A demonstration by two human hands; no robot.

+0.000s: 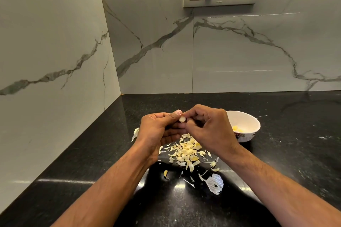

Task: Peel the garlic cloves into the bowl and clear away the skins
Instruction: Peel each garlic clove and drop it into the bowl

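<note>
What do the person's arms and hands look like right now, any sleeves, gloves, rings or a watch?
Both forearms are bare up to the bottom edge of the picture, with no sleeve in view. The left hand and the right hand are bare too: no gloves, and no rings, watch or bracelet show on the fingers or wrists. Fine hair shows on the forearms.

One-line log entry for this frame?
phase: peeling | left hand: holds clove | right hand: pinches clove | bowl: right, peeled garlic inside | skins: on counter
</note>
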